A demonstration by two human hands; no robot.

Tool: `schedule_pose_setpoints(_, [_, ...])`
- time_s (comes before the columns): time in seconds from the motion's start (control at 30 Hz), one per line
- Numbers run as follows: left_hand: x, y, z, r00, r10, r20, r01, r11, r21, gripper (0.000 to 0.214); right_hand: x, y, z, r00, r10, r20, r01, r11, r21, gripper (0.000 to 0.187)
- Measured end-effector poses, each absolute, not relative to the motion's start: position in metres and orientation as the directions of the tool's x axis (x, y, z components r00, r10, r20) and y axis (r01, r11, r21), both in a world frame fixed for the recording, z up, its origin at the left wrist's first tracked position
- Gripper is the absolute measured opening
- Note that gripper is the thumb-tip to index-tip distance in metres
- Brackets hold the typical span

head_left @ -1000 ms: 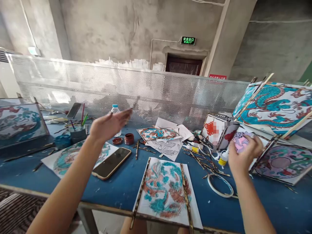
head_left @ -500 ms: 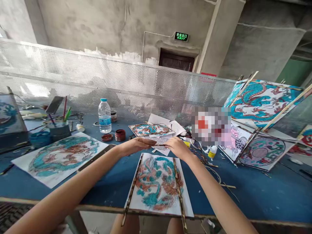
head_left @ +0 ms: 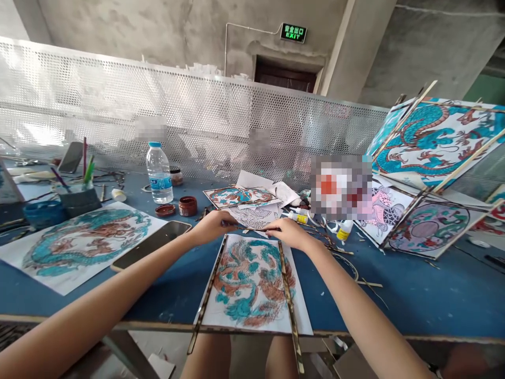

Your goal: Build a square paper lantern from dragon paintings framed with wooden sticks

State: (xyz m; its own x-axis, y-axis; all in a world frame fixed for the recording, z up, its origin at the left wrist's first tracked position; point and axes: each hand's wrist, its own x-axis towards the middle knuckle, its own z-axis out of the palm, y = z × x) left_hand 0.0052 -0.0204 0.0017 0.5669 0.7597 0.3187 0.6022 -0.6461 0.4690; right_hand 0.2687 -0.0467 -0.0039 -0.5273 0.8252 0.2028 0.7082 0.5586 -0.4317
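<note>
Step in hand, by the look of it: laying a thin bamboo stick (head_left: 252, 228) across the top edge of the painted sheet (head_left: 252, 281), crosswise to the two bamboo strips (head_left: 286, 281) already running down its sides. Left hand (head_left: 215, 225) pinching one end of the stick, right hand (head_left: 286, 231) pinching the other; fingers on both closed around it, not released. Stick sits just beyond the sheet's far edge, low over or on the blue desk (head_left: 414, 300); contact hard to tell.

Next move probably calls for squaring the stick to both side strips and pressing the ends down together; glue bottle (head_left: 344, 230) near the right hand.

Desk: cluttered. Phone (head_left: 152, 244) just left of the sheet, large dragon painting (head_left: 84, 245) further left, water bottle (head_left: 159, 173), two small paint jars (head_left: 188, 206), brush pot (head_left: 79, 197), finished dragon panels (head_left: 437, 137) leaning at right. Perforated metal screen (head_left: 197, 121) behind; bare concrete walls, green exit sign (head_left: 293, 33) over a dark door.
</note>
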Motion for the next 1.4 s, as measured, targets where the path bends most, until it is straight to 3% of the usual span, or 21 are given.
schedule_pose_setpoints(0.1, [0.007,-0.020,-0.003,0.604,0.738,0.299,0.613,-0.671,0.418,0.024,0.268,-0.046,-0.007,-0.518,0.822,0.235,0.695,0.565,-0.445,0.024])
schedule_pose_setpoints(0.27, [0.009,-0.019,-0.006,0.549,0.801,0.237,0.651,-0.588,0.480,0.025,0.272,-0.046,-0.006,-0.446,0.866,0.225,0.674,0.490,-0.552,0.016])
schedule_pose_setpoints(0.53, [0.008,-0.018,-0.008,0.517,0.843,0.146,0.677,-0.507,0.534,0.025,0.269,-0.047,-0.007,-0.435,0.872,0.223,0.691,0.482,-0.538,0.008])
schedule_pose_setpoints(0.87, [0.001,-0.007,-0.016,0.452,0.889,0.075,0.571,-0.353,0.741,0.036,0.265,-0.048,-0.010,-0.496,0.829,0.259,0.743,0.559,-0.367,0.007])
schedule_pose_setpoints(1.1, [0.001,-0.003,-0.024,0.498,0.864,0.074,0.605,-0.408,0.684,0.034,0.263,-0.050,-0.009,-0.490,0.828,0.271,0.781,0.556,-0.285,0.008])
schedule_pose_setpoints(1.4, [0.001,-0.003,-0.026,0.518,0.852,0.080,0.653,-0.454,0.606,0.039,0.263,-0.053,-0.005,-0.482,0.845,0.232,0.793,0.534,-0.294,0.018])
